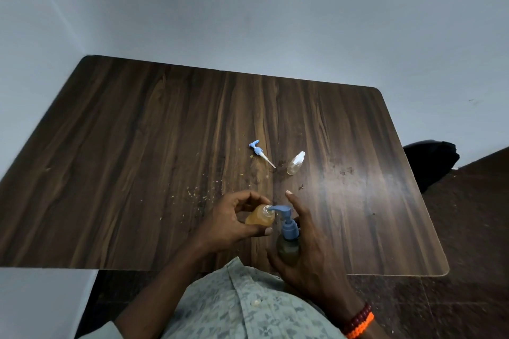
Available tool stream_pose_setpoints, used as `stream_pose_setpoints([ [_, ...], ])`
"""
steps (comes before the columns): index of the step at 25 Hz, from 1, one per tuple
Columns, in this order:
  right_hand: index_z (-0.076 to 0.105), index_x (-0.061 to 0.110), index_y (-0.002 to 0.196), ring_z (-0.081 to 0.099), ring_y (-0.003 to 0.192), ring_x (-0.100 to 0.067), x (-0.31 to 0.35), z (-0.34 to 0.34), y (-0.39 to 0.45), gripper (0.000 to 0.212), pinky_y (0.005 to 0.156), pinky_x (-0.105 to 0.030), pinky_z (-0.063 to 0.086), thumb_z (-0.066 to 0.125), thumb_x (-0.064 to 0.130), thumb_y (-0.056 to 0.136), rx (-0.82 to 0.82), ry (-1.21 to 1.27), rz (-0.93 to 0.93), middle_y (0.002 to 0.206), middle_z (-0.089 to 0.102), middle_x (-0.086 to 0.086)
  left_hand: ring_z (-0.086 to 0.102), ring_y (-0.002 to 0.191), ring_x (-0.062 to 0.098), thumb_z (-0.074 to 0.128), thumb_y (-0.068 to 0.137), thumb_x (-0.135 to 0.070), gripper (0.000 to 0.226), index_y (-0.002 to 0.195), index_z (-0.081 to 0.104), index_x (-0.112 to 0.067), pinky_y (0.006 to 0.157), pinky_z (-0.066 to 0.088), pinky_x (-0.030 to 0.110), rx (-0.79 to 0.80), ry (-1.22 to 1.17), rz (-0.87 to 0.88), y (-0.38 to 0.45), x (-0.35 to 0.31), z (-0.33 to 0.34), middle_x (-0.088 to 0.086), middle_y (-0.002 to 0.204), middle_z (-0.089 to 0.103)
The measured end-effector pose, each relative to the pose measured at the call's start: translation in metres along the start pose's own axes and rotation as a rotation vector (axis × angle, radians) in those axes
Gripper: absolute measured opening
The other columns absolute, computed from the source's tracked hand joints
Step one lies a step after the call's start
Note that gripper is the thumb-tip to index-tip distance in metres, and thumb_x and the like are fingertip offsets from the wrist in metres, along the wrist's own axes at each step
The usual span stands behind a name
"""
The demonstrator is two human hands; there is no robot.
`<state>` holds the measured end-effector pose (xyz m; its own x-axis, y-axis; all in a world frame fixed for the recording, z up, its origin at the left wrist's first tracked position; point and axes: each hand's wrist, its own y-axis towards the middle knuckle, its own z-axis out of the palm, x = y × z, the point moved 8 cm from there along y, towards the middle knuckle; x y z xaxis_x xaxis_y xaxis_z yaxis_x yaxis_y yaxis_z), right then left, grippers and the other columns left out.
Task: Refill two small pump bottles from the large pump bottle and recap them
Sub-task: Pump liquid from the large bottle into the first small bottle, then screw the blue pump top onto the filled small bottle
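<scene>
My left hand [230, 224] grips a small open bottle [260, 216] filled with amber liquid, tilted with its mouth toward the right. My right hand [308, 250] holds the large dark bottle [287, 249], whose blue pump head [283, 215] has its spout right at the small bottle's mouth. My right forefinger stands straight up beside the pump. Farther out on the wooden table [137, 146] lies a loose blue pump cap [260, 153] with its white dip tube. A second small clear bottle [296, 164], capped in white, stands to its right.
Crumbs and dark stains are scattered over the table around the bottles. The table's near edge runs just under my hands. A dark object [431, 162] sits beyond the right edge. Grey walls rise behind the table.
</scene>
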<state>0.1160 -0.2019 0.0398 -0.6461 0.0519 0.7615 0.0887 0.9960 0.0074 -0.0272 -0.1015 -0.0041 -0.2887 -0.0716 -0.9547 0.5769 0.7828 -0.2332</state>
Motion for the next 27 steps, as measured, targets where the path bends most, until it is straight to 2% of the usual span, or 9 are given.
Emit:
stream_pose_setpoints([
  [2, 0.036, 0.024, 0.15, 0.063, 0.121, -0.01, -0.003, 0.002, 0.0, 0.09, 0.104, -0.027, 0.053, 0.087, 0.032, 0.076, -0.03, 0.077, 0.007, 0.139, 0.06, 0.005, 0.074, 0.118, 0.017, 0.098, 0.073, -0.017, 0.049, 0.116, 0.075, -0.021, 0.106, 0.06, 0.052, -0.001, -0.033, 0.0, -0.001, -0.001, -0.001, -0.003, 0.119, 0.079],
  [4, 0.042, 0.047, 0.138, 0.064, 0.115, -0.001, -0.008, 0.004, 0.001, 0.082, 0.097, -0.016, 0.053, 0.089, 0.044, 0.071, -0.029, 0.099, 0.036, 0.127, 0.064, 0.021, 0.075, 0.116, 0.017, 0.098, 0.073, -0.016, 0.048, 0.115, 0.075, -0.02, 0.105, 0.06, 0.051, -0.012, -0.059, 0.012, -0.002, -0.003, -0.006, -0.002, 0.117, 0.08],
  [6, 0.05, 0.054, 0.125, 0.063, 0.112, 0.005, -0.018, 0.006, 0.003, 0.074, 0.094, -0.014, 0.053, 0.089, 0.055, 0.062, -0.024, 0.155, 0.09, 0.119, 0.065, 0.025, 0.076, 0.114, 0.017, 0.098, 0.071, -0.018, 0.048, 0.113, 0.076, -0.02, 0.104, 0.061, 0.05, -0.033, -0.081, 0.018, -0.004, -0.002, -0.012, -0.001, 0.116, 0.08],
  [10, 0.064, 0.028, 0.117, 0.066, 0.111, -0.014, -0.031, 0.009, 0.028, 0.061, 0.093, -0.041, 0.058, 0.094, 0.036, 0.065, -0.04, 0.2, 0.098, 0.117, 0.067, 0.004, 0.076, 0.114, 0.019, 0.097, 0.066, -0.029, 0.048, 0.109, 0.077, -0.026, 0.102, 0.063, 0.042, -0.108, -0.161, 0.025, -0.014, 0.0, -0.031, 0.0, 0.117, 0.08],
  [15, 0.063, 0.019, 0.126, 0.064, 0.115, -0.01, -0.016, 0.016, 0.096, 0.066, 0.1, -0.027, 0.053, 0.095, 0.017, 0.069, -0.02, 0.145, -0.029, 0.122, 0.067, 0.002, 0.078, 0.11, 0.019, 0.099, 0.069, -0.012, 0.047, 0.111, 0.076, -0.015, 0.094, 0.063, 0.031, -0.163, -0.17, 0.004, -0.022, 0.009, -0.053, 0.003, 0.114, 0.082],
  [19, 0.066, 0.008, 0.12, 0.065, 0.109, -0.023, -0.002, 0.049, 0.155, 0.056, 0.096, -0.039, 0.054, 0.092, 0.013, 0.071, 0.022, 0.111, -0.083, 0.116, 0.069, -0.009, 0.079, 0.107, 0.02, 0.095, 0.07, 0.002, 0.046, 0.11, 0.075, -0.006, 0.09, 0.063, 0.026, -0.2, -0.214, -0.01, -0.025, 0.015, -0.065, 0.009, 0.114, 0.082],
  [23, 0.068, 0.019, 0.114, 0.055, 0.091, 0.003, -0.002, 0.089, 0.2, 0.051, 0.088, -0.003, 0.041, 0.09, 0.013, 0.068, 0.067, 0.06, -0.047, 0.108, 0.063, 0.008, 0.079, 0.107, 0.026, 0.094, 0.07, 0.005, 0.046, 0.111, 0.074, -0.003, 0.093, 0.063, 0.031, -0.211, -0.214, -0.005, -0.022, 0.012, -0.073, 0.014, 0.113, 0.081],
  [24, 0.067, 0.02, 0.114, 0.056, 0.092, 0.003, -0.004, 0.099, 0.209, 0.052, 0.091, -0.003, 0.042, 0.089, 0.01, 0.068, 0.105, 0.082, -0.019, 0.109, 0.063, 0.008, 0.078, 0.108, 0.028, 0.094, 0.071, 0.005, 0.045, 0.111, 0.074, -0.002, 0.093, 0.063, 0.032, -0.21, -0.216, -0.003, -0.02, 0.012, -0.076, 0.014, 0.113, 0.081],
  [27, 0.066, 0.012, 0.115, 0.062, 0.109, -0.02, -0.012, 0.127, 0.23, 0.05, 0.101, -0.036, 0.051, 0.085, 0.005, 0.07, 0.211, 0.143, 0.03, 0.118, 0.066, -0.004, 0.077, 0.108, 0.032, 0.094, 0.071, 0.004, 0.045, 0.111, 0.074, -0.002, 0.094, 0.063, 0.035, -0.212, -0.226, -0.012, -0.017, 0.013, -0.083, 0.015, 0.112, 0.081],
])
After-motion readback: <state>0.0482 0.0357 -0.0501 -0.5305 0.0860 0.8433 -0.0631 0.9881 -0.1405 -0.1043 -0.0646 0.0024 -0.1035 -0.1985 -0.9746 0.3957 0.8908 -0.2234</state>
